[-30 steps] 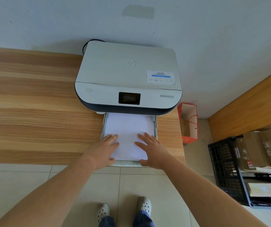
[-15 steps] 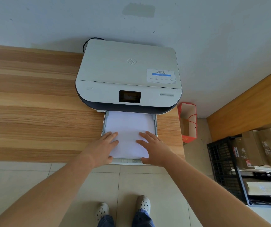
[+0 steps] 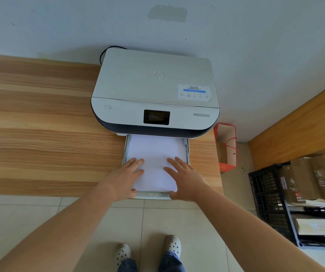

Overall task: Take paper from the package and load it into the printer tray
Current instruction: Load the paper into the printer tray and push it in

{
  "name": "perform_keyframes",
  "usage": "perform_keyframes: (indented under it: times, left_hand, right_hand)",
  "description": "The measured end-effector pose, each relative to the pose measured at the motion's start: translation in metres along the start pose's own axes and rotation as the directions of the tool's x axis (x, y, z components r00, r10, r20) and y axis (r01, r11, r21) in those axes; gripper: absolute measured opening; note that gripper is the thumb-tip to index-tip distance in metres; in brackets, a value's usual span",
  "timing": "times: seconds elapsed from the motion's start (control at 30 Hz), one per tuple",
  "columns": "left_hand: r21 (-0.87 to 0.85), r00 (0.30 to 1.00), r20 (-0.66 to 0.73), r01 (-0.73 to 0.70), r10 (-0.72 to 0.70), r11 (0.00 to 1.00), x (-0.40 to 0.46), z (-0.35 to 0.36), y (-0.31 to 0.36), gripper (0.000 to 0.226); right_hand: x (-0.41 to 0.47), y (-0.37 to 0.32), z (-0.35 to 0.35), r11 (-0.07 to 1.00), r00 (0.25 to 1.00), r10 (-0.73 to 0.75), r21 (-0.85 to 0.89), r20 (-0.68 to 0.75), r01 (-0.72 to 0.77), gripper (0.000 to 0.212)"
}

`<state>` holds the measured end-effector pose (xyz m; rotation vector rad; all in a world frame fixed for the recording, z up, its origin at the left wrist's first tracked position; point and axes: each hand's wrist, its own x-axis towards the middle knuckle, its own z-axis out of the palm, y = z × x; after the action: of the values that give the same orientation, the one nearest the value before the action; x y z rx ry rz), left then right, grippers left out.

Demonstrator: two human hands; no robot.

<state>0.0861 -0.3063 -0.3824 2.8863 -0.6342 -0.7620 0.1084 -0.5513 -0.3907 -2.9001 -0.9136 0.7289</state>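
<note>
Head view: worn on the person's head, wide-angle
Facing: forward and steeply down over the printer (image 3: 154,91) and wooden table (image 3: 39,134)
Nearness: arm's reach

Both forearms were bare, no sleeves in view; neither the left hand (image 3: 125,178) nor the right hand (image 3: 185,180) wore a glove; white perforated clogs (image 3: 172,245) covered the feet; blue denim trouser legs (image 3: 170,263) showed above them.

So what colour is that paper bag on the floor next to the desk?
Red paper bag, seen in the head view.
</note>
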Motion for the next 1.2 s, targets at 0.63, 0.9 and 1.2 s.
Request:
perform_keyframes:
  times: [0.63,0.9,1.2]
  left_hand:
    - [0.006,0.999,0.034,-0.003,0.003,1.0,-0.001,-0.006,-0.004,0.077]
    - [-0.424,0.861,-0.104,0.414,-0.498,0.805,0.024,-0.03,-0.031,0.024]
    - [-0.456,0.857,0.072,0.484,-0.511,0.747,0.046,-0.03,-0.042,0.022]
  right_hand:
    - [-0.001,0.021,-0.023,0.877,0.925,0.338,0.413,-0.173,-0.244,0.06]
    - [0.037,0.052,-0.035,0.718,0.816,0.553,0.401,0.168,-0.569,0.02]
    - [0.044,0.054,-0.029,0.725,0.823,0.529,0.395,0.205,-0.564,0.016]
